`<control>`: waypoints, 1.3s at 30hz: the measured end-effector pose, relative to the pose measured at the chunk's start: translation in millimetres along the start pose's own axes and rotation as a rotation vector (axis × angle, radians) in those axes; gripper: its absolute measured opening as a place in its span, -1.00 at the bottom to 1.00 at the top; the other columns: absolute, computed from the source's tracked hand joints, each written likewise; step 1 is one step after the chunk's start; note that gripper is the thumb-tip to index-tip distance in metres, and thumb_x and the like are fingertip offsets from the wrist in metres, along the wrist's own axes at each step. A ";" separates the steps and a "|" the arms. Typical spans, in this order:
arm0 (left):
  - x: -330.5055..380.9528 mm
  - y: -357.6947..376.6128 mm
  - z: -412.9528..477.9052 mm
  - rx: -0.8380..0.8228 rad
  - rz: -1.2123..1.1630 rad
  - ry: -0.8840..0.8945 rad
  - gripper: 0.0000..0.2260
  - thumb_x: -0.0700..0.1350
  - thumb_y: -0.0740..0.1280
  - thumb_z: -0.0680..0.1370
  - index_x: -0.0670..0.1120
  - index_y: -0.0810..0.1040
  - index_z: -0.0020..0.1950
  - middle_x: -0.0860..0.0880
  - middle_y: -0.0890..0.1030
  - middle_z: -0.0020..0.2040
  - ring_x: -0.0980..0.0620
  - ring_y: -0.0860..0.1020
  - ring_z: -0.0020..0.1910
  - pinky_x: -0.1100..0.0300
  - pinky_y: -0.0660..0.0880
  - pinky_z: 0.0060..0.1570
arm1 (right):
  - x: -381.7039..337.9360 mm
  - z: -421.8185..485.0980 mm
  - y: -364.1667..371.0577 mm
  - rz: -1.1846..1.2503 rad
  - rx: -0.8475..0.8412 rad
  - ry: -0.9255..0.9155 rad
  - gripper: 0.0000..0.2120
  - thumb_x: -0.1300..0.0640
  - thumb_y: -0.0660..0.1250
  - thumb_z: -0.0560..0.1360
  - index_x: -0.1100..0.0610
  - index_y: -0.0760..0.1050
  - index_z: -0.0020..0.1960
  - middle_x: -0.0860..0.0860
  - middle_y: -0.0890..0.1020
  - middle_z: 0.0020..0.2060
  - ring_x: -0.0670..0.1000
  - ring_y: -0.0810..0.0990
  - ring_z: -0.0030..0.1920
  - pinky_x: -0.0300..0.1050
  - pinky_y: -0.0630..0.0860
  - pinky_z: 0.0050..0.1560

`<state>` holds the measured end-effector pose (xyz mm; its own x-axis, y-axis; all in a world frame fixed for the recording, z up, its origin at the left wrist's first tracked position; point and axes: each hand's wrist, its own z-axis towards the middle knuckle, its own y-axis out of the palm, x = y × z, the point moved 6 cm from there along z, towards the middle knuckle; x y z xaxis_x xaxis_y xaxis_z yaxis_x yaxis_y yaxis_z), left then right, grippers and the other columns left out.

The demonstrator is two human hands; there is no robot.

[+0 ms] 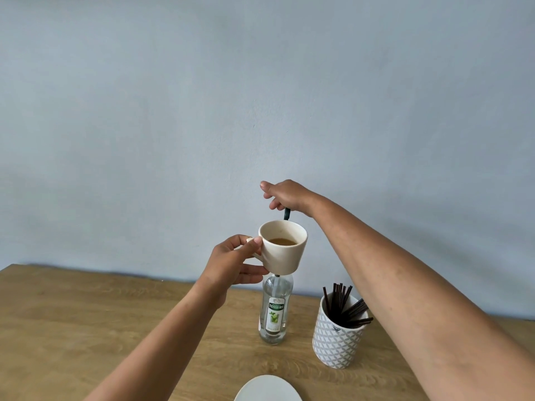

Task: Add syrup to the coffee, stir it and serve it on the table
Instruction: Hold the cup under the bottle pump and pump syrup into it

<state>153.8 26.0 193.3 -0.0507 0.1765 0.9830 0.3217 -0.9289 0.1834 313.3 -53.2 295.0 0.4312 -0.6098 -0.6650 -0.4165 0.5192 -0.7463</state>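
A left hand (231, 260) grips a cream cup (285, 246) of coffee by its handle, raised above a syrup bottle (275, 311) on the wooden table (86, 319), while the right hand (285, 198), arm outstretched, presses down on the bottle's dark pump (287, 214).

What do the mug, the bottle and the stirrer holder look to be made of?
Mug: likely ceramic, cream, matte glaze, thick rim. Bottle: clear glass or plastic, see-through with paper label; cannot tell which. Holder: probably ceramic, white with grey printed pattern.

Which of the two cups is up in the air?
The plain cream mug with coffee, held by the left hand. The patterned cup of dark stirrers stands on the table.
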 end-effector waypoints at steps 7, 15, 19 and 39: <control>-2.2 -5.8 4.0 0.024 0.004 -0.006 -0.82 0.02 0.43 0.56 -0.09 0.62 -0.10 -0.16 0.75 -0.04 -0.22 0.76 -0.15 0.06 0.69 -0.25 | 2.4 4.7 2.7 0.006 0.011 -0.010 -0.60 -0.08 0.09 0.62 0.12 0.56 0.22 0.12 0.67 0.02 0.09 0.54 0.14 0.05 0.36 0.33; 0.1 -5.8 3.9 0.034 0.021 -0.002 -0.81 0.02 0.43 0.56 -0.10 0.62 -0.08 -0.17 0.75 -0.04 -0.25 0.75 -0.15 0.05 0.69 -0.24 | 5.2 7.4 6.1 0.002 0.007 -0.004 -0.61 -0.07 0.10 0.61 0.12 0.57 0.19 0.10 0.68 -0.02 0.07 0.56 0.10 0.02 0.38 0.30; 2.7 -4.0 2.7 0.023 0.017 0.002 -0.81 0.02 0.43 0.56 -0.11 0.62 -0.05 -0.14 0.75 -0.08 -0.23 0.75 -0.16 0.08 0.69 -0.27 | 3.1 5.5 3.3 -0.053 -0.030 0.004 -0.51 -0.21 0.10 0.58 0.13 0.55 0.21 0.10 0.67 0.00 0.08 0.54 0.06 0.01 0.36 0.19; 3.0 -3.8 5.3 0.017 0.017 0.009 -0.81 0.03 0.44 0.54 -0.08 0.63 -0.10 -0.17 0.76 -0.04 -0.23 0.75 -0.15 0.09 0.68 -0.28 | 3.9 6.4 7.5 -0.034 -0.013 -0.008 -0.50 -0.21 0.08 0.58 0.14 0.58 0.16 0.11 0.67 -0.04 0.08 0.58 0.03 -0.01 0.41 0.17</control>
<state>157.4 31.7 195.5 -0.0535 0.1574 0.9861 0.3384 -0.9262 0.1662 317.0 -47.8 286.6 0.4516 -0.6225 -0.6392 -0.4121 0.4899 -0.7682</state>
